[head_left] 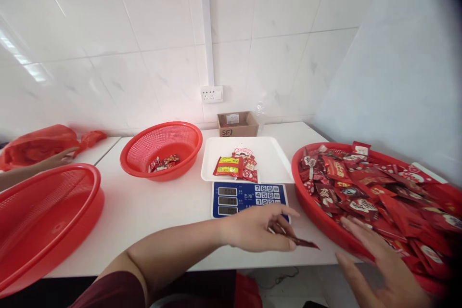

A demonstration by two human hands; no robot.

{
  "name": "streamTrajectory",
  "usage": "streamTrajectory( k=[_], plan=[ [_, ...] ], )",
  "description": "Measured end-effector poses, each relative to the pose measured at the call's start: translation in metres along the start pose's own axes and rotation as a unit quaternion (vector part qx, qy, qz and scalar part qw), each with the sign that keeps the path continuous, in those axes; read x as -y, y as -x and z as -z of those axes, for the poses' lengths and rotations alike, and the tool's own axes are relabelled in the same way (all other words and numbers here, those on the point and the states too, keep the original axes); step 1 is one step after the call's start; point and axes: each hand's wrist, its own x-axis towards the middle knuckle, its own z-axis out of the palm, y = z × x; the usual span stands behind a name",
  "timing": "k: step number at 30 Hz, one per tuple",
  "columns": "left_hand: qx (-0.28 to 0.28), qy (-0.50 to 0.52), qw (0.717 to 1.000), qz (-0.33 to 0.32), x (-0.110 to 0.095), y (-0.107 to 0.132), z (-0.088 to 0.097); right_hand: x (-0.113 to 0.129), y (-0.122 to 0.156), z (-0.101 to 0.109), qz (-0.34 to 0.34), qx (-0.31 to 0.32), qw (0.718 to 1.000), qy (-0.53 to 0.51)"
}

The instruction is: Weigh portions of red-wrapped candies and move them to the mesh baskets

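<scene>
Packet (301,241) of dark red foil sticks out from your left hand (252,227), pinched between thumb and fingers, so that hand is closed on it. The hand is over the white table (144,245), just in front of the digital scale (249,199) and near its lower right corner. Your right hand (382,269) is open with the fingers spread, at the lower right of your view. It sits close beside the rim of the big red basket (317,224), though you cannot tell whether your fingertips touch it. That basket is heaped with red snack packets (364,192), and a few lie up on its rim.

On the scale rests a white tray (270,154) holding a small pile of packets (234,166), some with yellow labels. The scale's readouts are too dim to read. Left of the tray, a red mesh basket (187,132) holds a few packets (161,163) at its bottom. Nearer you, a large red basket (46,221) stands at the left end of the table. Past it, a co-worker's hand (59,156) reaches in from the left beside a red plastic bag (36,147). At the back, a cardboard box (238,124) and a clear plastic bottle (260,115) stand by the tiled wall, below a wall socket (211,94).
</scene>
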Motion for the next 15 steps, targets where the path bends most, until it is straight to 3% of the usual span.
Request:
streamTrajectory(
  k=[3,5,10,15],
  plan=[
    [0.021,0.116,0.992,0.043,0.015,0.008,-0.015,0.022,-0.005,0.005,0.081,0.031,0.995,-0.043],
    [0.009,0.131,0.990,0.048,0.017,0.013,-0.019,0.037,-0.009,0.004,0.084,0.074,0.990,-0.085],
    [0.007,0.095,0.991,0.096,0.017,0.021,-0.022,0.060,-0.011,-0.004,0.001,0.265,0.937,-0.230],
    [0.041,0.055,0.990,0.121,0.023,0.029,-0.015,0.069,-0.006,-0.005,-0.076,0.329,0.895,-0.292]
  ],
)
